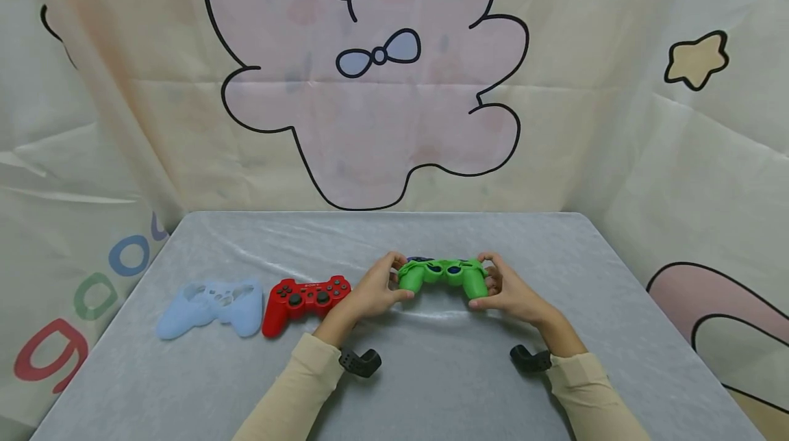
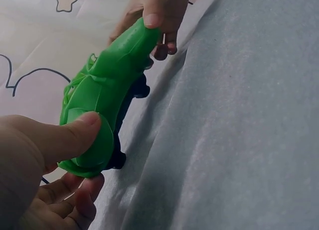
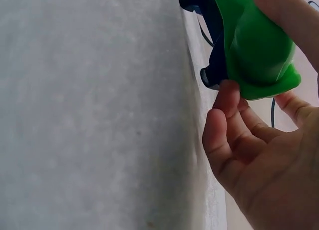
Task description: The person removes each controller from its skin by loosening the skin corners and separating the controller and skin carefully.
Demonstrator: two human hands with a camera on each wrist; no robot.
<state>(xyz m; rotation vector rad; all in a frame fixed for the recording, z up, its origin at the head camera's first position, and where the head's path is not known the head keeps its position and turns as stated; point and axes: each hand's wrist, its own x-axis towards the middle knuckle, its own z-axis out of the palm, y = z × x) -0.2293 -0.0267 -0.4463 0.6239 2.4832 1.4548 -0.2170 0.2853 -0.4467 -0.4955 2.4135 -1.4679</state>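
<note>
A game controller with a dark blue body [image 2: 118, 160] is wrapped in a green silicone cover [image 1: 442, 270], near the middle of the table. My left hand [image 1: 374, 288] grips one handle, its thumb pressing on the green cover in the left wrist view. The other handle is pinched by my right hand [image 1: 513, 296], thumb on one side and fingertips near the blue trigger [image 3: 214, 73]. At the cover's edge, dark blue parts show out from under the green. The underside of the controller is mostly hidden in the head view.
Left of my left hand lies a red game controller [image 1: 305, 300], close to my forearm. Beyond it, a pale blue silicone cover [image 1: 209, 307] lies flat. All rest on a grey cloth-covered table [image 1: 444, 386]; a printed curtain [image 1: 573, 119] hangs behind its back edge.
</note>
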